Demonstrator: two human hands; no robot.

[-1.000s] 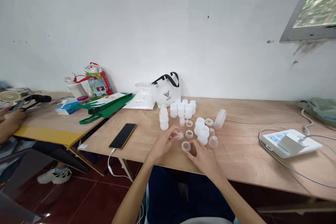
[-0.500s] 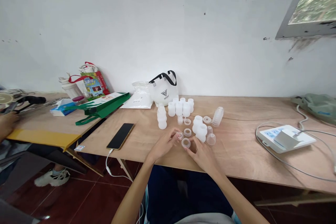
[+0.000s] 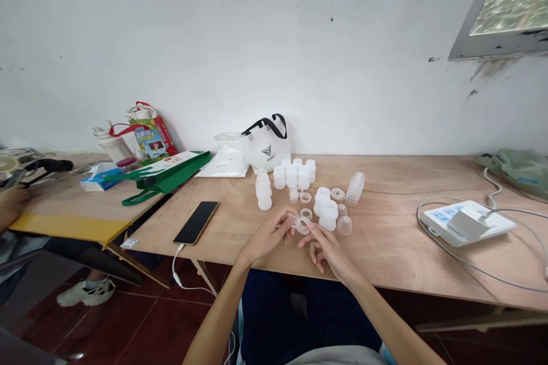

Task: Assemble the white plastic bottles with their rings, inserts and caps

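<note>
1. Pinching a small clear piece (image 3: 294, 221) in left grip (image 3: 269, 235), fingertips narrow.
2. Just right of that pinch, showing a clear ring (image 3: 303, 232), round, without long axis.
3. Touching ring's right edge with right grip (image 3: 329, 249); cannot tell whether clasped.

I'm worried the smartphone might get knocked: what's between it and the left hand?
In the head view, just bare wooden tabletop between the left hand and smartphone.

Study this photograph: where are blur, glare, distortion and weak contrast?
Head view, upper right: the window is bright with a smeared view, its frame slanted, probably by the wide lens; head view, lower left: a small glint against the red floor; head view, centre: the clear ring between the left hand and right hand looks pale and low-contrast.
</note>
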